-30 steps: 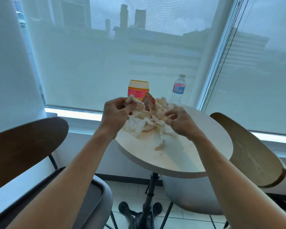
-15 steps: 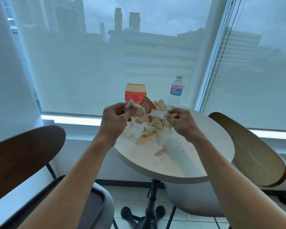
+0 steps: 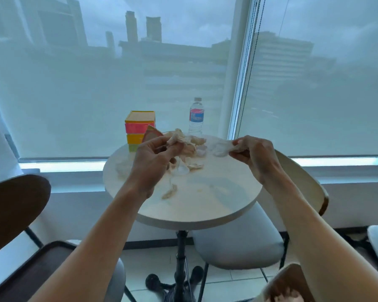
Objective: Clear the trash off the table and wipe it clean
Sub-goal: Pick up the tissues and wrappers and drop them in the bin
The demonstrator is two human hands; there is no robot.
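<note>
Head view: While both hands work over the round counter (image 3: 183, 212) at the centre of the frame, the trash is only partly gathered.
Left hand: the left hand (image 3: 153, 158) has its fingers curled round a wad of crumpled tissues (image 3: 184, 147), just left of centre.
Right hand: the right hand (image 3: 252, 153) pinches a separate white tissue piece (image 3: 219, 148), lifted just right of the heap.
Trash location: the heap sits on the far half of the counter; a stray scrap (image 3: 169, 191) lies apart, nearer the camera, and a thin clear wrapper (image 3: 123, 168) lies at the left edge.
Handling: the tissue looks very light, soft and tearable, so bunching it in a full fist should work better than pulling on corners.
Materials: the paper is creased, off-white with tan stains; the counter is smooth, pale and smeared.
Other things: a stack of coloured boxes (image 3: 140, 127) and a clear plastic bottle (image 3: 196, 116) stand at the counter's far rim.
Lower right: a brown paper bag (image 3: 290, 280), open at the top, looks a likely place for the trash.
</note>
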